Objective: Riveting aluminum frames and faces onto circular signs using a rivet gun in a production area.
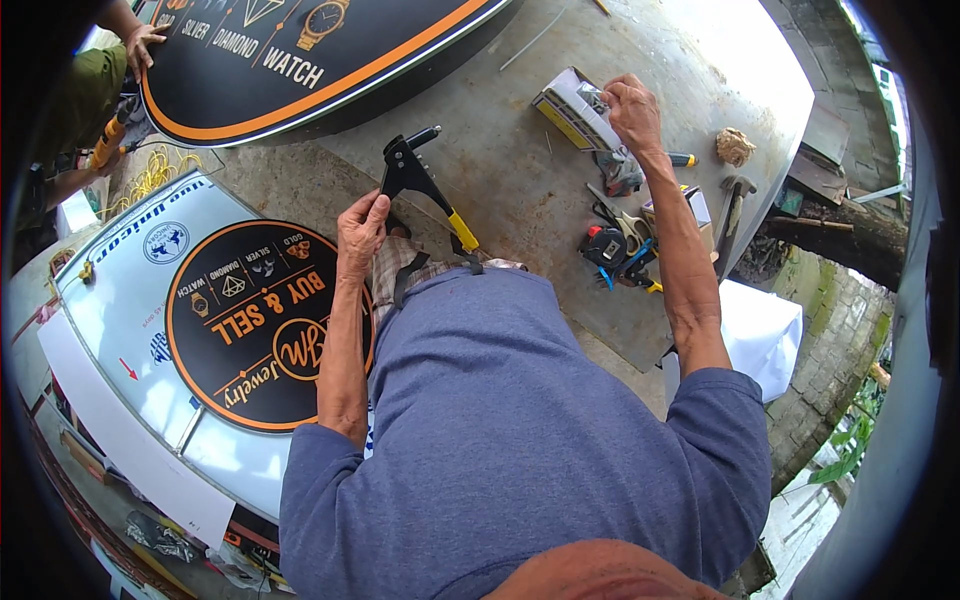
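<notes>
My left hand (pixel 361 235) is closed around one handle of a black hand riveter (pixel 408 170), whose nose points up and right. The riveter's other handle, with a yellow grip, angles down toward my waist. On the metal tabletop (pixel 480 130), an opened white and yellow cardboard box (pixel 578 110) lies tilted, with small silvery pieces showing at its mouth. My right hand (pixel 634 114) is at that mouth, fingers pinched together. What they hold is too small to name. A clear plastic bag (pixel 618 173) lies just below the box.
Right of me lie a tape measure (pixel 604 246), scissors (pixel 634 230), a hammer (pixel 736 205) and a crumpled brown lump (pixel 735 147). A big black oval sign (pixel 240 95) overhangs the far left, with another person's hand (pixel 145 48) on its edge. Below it stands a pale sign panel (pixel 110 300).
</notes>
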{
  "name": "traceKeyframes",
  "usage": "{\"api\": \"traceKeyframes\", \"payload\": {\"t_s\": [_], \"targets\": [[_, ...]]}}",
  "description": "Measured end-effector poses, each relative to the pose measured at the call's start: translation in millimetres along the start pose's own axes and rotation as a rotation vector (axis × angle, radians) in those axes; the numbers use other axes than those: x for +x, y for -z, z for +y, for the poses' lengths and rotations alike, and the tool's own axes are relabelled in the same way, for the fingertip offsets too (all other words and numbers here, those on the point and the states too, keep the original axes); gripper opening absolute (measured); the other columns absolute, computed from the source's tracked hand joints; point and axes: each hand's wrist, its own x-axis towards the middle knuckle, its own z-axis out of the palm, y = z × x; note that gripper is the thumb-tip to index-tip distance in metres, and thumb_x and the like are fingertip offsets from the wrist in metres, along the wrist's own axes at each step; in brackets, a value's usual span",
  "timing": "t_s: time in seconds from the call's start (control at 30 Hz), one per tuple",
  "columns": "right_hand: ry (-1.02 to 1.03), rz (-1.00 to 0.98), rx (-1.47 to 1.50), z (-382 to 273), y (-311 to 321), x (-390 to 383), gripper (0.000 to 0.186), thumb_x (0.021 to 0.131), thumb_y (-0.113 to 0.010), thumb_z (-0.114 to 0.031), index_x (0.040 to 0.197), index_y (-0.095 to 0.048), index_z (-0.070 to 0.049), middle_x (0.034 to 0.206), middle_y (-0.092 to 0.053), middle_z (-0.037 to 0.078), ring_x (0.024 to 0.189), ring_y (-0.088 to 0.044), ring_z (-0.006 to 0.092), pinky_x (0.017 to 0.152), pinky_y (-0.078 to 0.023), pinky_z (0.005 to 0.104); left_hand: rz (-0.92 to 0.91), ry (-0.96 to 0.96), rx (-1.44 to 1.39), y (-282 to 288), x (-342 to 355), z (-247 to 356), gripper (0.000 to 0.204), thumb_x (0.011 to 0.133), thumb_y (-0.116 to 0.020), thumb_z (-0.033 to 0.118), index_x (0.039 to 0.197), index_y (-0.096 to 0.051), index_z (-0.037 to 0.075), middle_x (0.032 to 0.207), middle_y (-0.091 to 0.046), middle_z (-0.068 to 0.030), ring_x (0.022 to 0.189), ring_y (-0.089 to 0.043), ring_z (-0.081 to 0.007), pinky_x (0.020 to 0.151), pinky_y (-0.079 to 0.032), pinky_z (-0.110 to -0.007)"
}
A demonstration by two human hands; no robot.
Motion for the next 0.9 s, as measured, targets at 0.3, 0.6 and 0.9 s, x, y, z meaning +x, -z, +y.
{"api": "traceKeyframes", "payload": {"t_s": [0.3, 0.6, 0.9], "targets": [[0.044, 0.023, 0.065, 29.0, 14.3, 17.0, 0.013, 0.089, -0.069, -0.010, 0.092, -0.076, 0.001, 0.102, -0.069, 0.017, 0.086, -0.069, 0.0332, 0.078, -0.054, 0.0412, 0.068, -0.059, -0.074, 19.0, -10.7, -6.5, 0.039, 0.097, -0.073, 0.031, 0.122, -0.072, 0.002, 0.078, -0.060, 0.0017, 0.050, -0.045, -0.0043, 0.040, -0.032, -0.020], [-0.106, -0.137, 0.897, -65.9, 44.6, -3.8, 0.011, 0.094, -0.071, -0.003, 0.096, -0.074, 0.007, 0.095, -0.069, 0.005, 0.065, -0.064, 0.0090, 0.061, -0.052, 0.0243, 0.129, -0.113, -0.297, 46.3, -40.0, -30.8, 0.042, 0.098, -0.069, 0.040, 0.114, -0.071, 0.001, 0.073, -0.055, 0.0017, 0.048, -0.045, -0.0071, 0.041, -0.030, -0.021], [0.177, -0.034, 0.327, -125.9, -139.2, -35.3, 0.014, 0.086, -0.075, -0.014, 0.096, -0.079, -0.005, 0.098, -0.071, 0.010, 0.090, -0.069, 0.0295, 0.080, -0.055, 0.0385, 0.161, -0.116, -0.453, 60.8, -63.6, -21.8, 0.045, 0.097, -0.070, 0.038, 0.114, -0.070, -0.003, 0.070, -0.054, 0.0002, 0.045, -0.043, -0.0068, 0.039, -0.029, -0.022]]}}
